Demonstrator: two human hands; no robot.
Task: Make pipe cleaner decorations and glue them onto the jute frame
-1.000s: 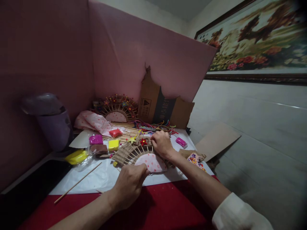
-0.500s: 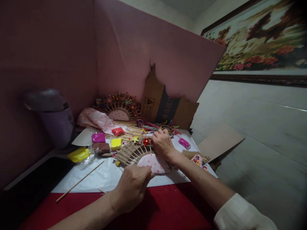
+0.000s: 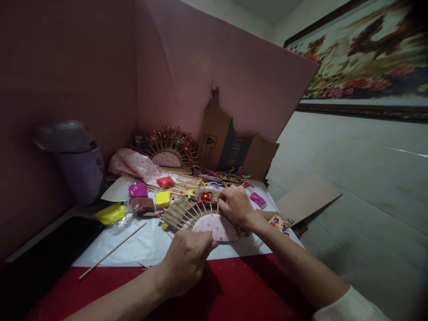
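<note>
A fan-shaped piece [image 3: 176, 213] of woven twine and thin sticks, with a dotted half-round centre [image 3: 217, 226], lies on white paper. My left hand [image 3: 189, 258] is closed in a pinch on the front edge of that centre. At the piece's right side, my right hand [image 3: 236, 204] has its fingers bent together over the twine rim; what they pinch is hidden. A red flower [image 3: 205, 196] and a yellow star shape [image 3: 189, 193] sit on the upper rim, just left of my right hand.
Clay packets, such as a yellow one [image 3: 162, 199], lie left of the piece. Behind are scissors [image 3: 214, 178], loose sticks, coloured stems, a finished-looking fan [image 3: 167, 158] and torn cardboard [image 3: 217, 142]. A purple bin [image 3: 82, 174] stands left; one stick [image 3: 112, 252] lies in front.
My right hand has moved a little to the right along the rim, showing more of the twine beside the red flower. My left hand has stayed on the front edge.
</note>
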